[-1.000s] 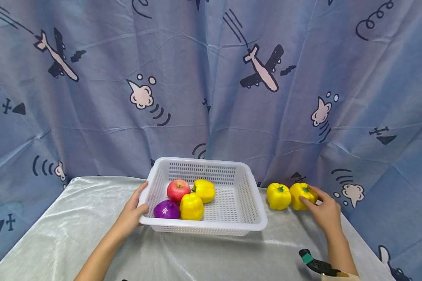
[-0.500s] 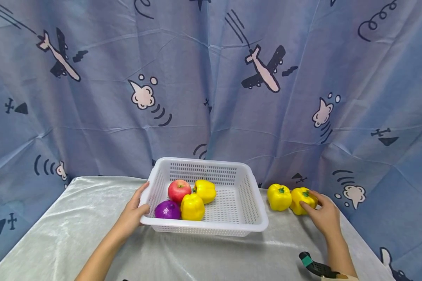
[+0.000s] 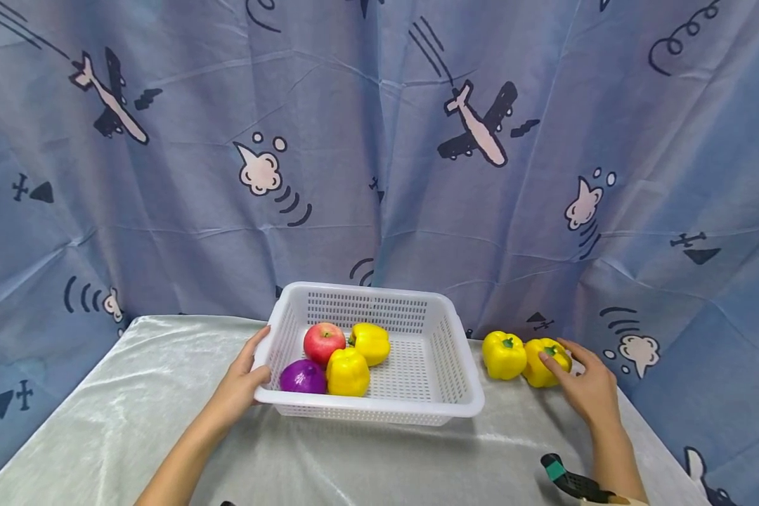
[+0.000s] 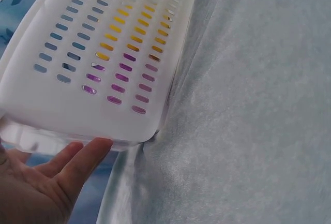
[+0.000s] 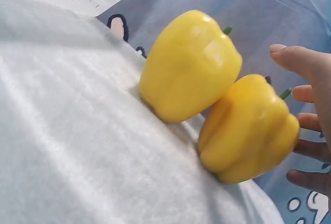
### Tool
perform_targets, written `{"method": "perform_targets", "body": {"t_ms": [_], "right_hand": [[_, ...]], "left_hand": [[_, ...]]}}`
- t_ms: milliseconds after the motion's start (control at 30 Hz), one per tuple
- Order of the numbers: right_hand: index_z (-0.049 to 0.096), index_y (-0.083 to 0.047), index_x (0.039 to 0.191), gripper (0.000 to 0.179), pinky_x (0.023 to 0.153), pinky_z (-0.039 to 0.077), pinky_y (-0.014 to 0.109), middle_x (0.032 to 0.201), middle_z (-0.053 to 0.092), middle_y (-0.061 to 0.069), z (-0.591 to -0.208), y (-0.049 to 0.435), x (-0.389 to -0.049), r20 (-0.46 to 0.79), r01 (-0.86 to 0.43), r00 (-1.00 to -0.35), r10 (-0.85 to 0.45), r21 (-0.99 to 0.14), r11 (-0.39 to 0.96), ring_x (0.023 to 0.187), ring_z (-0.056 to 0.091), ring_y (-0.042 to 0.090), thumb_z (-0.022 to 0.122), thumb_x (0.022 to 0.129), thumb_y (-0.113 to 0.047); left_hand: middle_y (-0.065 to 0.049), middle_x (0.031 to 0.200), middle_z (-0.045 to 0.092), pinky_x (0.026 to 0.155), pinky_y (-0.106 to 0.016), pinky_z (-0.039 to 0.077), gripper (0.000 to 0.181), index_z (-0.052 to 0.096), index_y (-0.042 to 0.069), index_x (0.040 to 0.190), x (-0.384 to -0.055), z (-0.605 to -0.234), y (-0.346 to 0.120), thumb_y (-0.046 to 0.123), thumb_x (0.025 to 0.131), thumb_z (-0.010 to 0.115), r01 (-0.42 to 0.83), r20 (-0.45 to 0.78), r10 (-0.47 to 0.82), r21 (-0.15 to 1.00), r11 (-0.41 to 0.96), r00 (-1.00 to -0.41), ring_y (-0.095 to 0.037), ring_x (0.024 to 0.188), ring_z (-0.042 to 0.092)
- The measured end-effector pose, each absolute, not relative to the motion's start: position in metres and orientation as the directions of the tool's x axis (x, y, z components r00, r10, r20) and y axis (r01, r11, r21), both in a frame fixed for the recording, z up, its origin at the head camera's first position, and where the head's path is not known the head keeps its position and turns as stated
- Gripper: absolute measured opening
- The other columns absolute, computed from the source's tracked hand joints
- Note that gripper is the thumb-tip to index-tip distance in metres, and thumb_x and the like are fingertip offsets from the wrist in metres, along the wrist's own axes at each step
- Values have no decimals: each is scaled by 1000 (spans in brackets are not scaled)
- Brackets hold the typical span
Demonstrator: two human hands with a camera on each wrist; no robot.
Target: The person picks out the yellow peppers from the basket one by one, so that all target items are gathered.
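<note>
My left hand [image 3: 240, 383] rests against the left end of a white perforated basket [image 3: 417, 406], its straight fingers [image 4: 85, 159] touching the rim. Inside the basket are a red apple [image 3: 325, 343], a glossy purple round item [image 3: 303, 377] and two yellow bell peppers, one at the front [image 3: 348, 372] and one behind [image 3: 370, 344]. To the basket's right, two more yellow bell peppers stand side by side, a left one [image 3: 504, 355] and a right one [image 3: 540, 372]. My right hand [image 3: 588, 386] is beside the right pepper, thumb and fingers spread; the right wrist view shows a gap at the thumb.
Pale velvety cloth [image 3: 379, 464] covers the table. A blue curtain [image 3: 329, 190] printed with airplanes hangs behind it and at both sides. A black and green strap [image 3: 572, 481] is at my right wrist.
The right pepper has come slightly nearer and lower beside the other pepper. My right fingers have loosened from it and spread. The left hand and basket stay put; the view shifts slightly.
</note>
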State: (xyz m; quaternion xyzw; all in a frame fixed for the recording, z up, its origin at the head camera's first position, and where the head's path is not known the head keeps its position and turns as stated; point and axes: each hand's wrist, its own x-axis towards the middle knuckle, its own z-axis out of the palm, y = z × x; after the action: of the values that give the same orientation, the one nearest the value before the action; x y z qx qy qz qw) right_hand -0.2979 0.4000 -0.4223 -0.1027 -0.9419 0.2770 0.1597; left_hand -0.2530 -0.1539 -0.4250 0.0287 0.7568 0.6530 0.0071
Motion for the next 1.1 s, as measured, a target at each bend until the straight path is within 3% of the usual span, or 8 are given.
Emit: {"method": "perform_targets", "body": {"t_ms": [167,367,567,833,1100], "right_hand": [[45,-6,151,78,104,36,73,157,37,29,-404,393,-290,309,47,-917,252,-544,838,135,39,54,58,94,-57],[46,-9,151,75,109,20,79,157,39,27,-379,376,-278,407,-43,-892,197,-509,860,139,34,56,62,93,-54],[57,-8,142,62,101,39,74,146,54,23,-358,340,-266,525,-198,-848,70,-436,878,132,47,50,70,92,-42],[63,-11,136,54,96,52,62,138,62,16,-343,278,-266,595,-444,-795,-120,-435,783,118,63,38,78,87,-27],[62,-17,138,55,92,58,49,140,63,7,-336,209,-268,507,-568,-798,-325,-452,688,128,60,30,78,87,-31]], "left_hand": [[-29,156,33,73,-38,58,87,18,22,163,-253,-425,-152,-4,84,41,35,27,59,989,141,-998,-41,125,50],[-29,155,33,73,-38,59,86,18,22,163,-255,-426,-148,-4,84,42,37,27,73,990,139,-997,-41,124,51],[-30,155,35,69,-35,57,86,18,22,163,-251,-425,-149,-3,84,43,32,21,67,986,164,-998,-39,121,53],[-29,156,34,69,-34,57,86,16,24,163,-251,-423,-154,-3,85,42,34,23,69,985,168,-997,-39,122,52],[-31,156,33,68,-35,58,86,14,21,164,-252,-423,-154,-3,86,42,38,28,67,985,169,-997,-42,123,53]]}}
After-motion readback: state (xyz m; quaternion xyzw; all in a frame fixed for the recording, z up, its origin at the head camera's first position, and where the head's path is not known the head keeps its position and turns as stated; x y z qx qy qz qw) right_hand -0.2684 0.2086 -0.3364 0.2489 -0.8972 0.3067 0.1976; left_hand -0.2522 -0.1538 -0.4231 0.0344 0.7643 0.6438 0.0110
